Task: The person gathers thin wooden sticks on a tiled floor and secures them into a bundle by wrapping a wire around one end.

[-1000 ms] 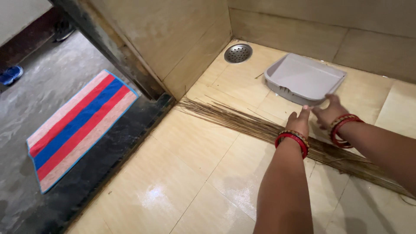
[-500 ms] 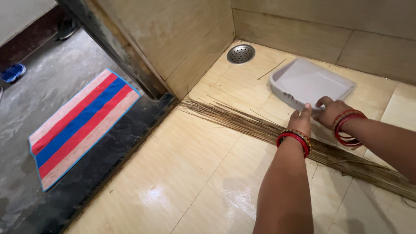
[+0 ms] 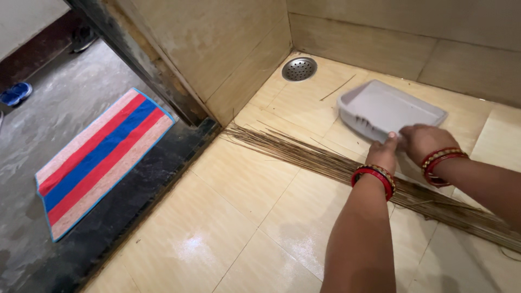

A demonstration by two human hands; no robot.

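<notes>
A grey plastic dustpan [image 3: 388, 108] sits on the tiled floor [image 3: 239, 217] near the corner of the room, its near edge lifted so that it tilts. Its long axis runs from upper left to lower right, roughly parallel to the back wall [image 3: 412, 38], and its hollow side faces up and toward the wall.

The right hand [image 3: 423, 142] has its grip closed on the pan's near rim, fingers curled over the edge. The left hand [image 3: 384, 154] reaches in just beside it, thumb tip touching the same rim; whether its fingers clamp the pan cannot be told. Both wrists carry red bangles [image 3: 374, 176].

Under the hands lies a stick broom [image 3: 304, 152], a long sheaf of thin brown bristles stretched flat across the floor from the doorway side toward the lower right. A round metal drain [image 3: 299, 69] sits in the floor corner, left of the pan. Beyond the dark threshold [image 3: 135, 195], a striped mat [image 3: 97, 157] in red, blue and pink lies on the grey outer floor.
</notes>
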